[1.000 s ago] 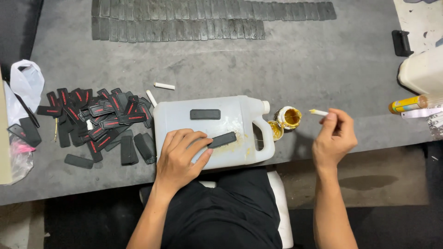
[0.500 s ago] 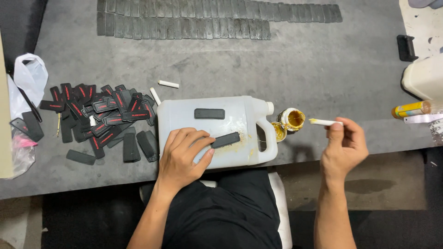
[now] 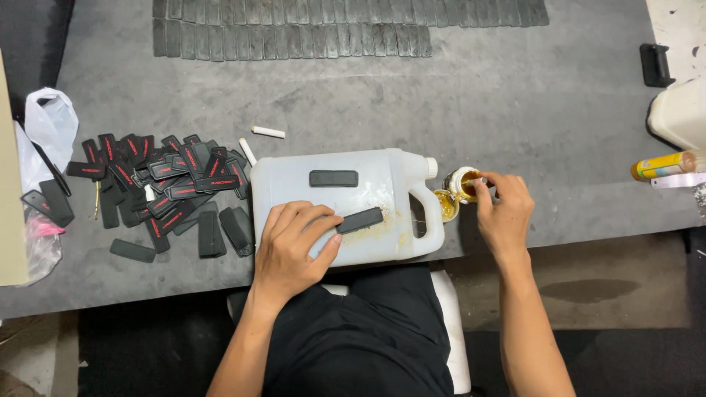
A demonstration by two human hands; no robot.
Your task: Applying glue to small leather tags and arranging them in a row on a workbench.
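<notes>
Dark grey bench [image 3: 515, 110], viewed from above; seated lap in black at the near edge. Nearest: left hand [image 3: 294, 246], fingers spread and flat, pressing a black rubber strip [image 3: 360, 220] onto the side of a white plastic jug [image 3: 331, 206] lying flat. Strip just right of the fingertips, long axis roughly left–right, right end tilted slightly away. Jug long axis also left–right, capped neck and handle pointing right. Second black strip [image 3: 334, 178] farther up the jug face, lying level, untouched. Yellowish smears on the jug beneath and beside the held strip.

Right of the jug neck: right hand [image 3: 504, 213], fingers pinched closed on a thin stick, tip dipped into a small open jar of amber glue [image 3: 462, 184]; jar touching or just beside the jug cap, cannot tell which. Left hand nearer to the strip; glue lying to the right of it.

Left of the jug: heap of black strips with red marks [image 3: 158, 184], two white sticks [image 3: 268, 132], a white plastic bag [image 3: 50, 121].

Far edge: rows of dark strips [image 3: 346, 26] laid side by side. Far right: yellow tube [image 3: 662, 165], white container [image 3: 680, 114].
</notes>
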